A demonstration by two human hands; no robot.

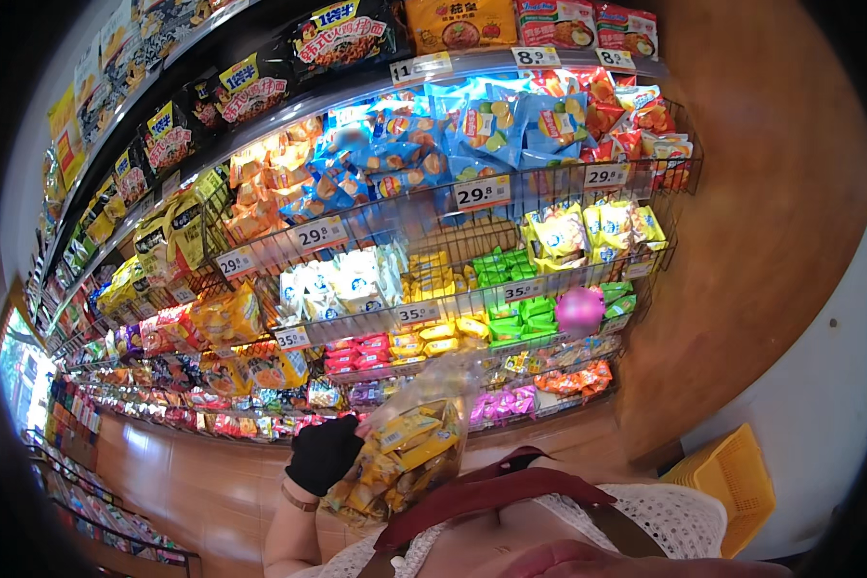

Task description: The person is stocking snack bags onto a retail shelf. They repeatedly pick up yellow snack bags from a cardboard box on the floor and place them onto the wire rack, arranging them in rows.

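Note:
My left hand (325, 456) wears a black glove with bare fingertips and is closed on the gathered upper side of a clear plastic bag (444, 386). Inside the bag lie several small yellow snack packets (415, 441). The bag hangs tilted close to my chest, in front of the lower shelves. My right hand is out of view. Nearest beyond the bag are wire bins with yellow packets (437, 339), red packets (357, 354), green packets (524, 318) and pink packets (504, 406).
Above, a wire basket rack (419, 231) holds blue Lay's chip bags (484, 126) and orange ones (267, 180). Noodle packs (343, 40) line the top shelf. A curved wooden panel (751, 188) stands at right, with stacked yellow baskets (737, 484) below. Another low rack (108, 520) stands lower left.

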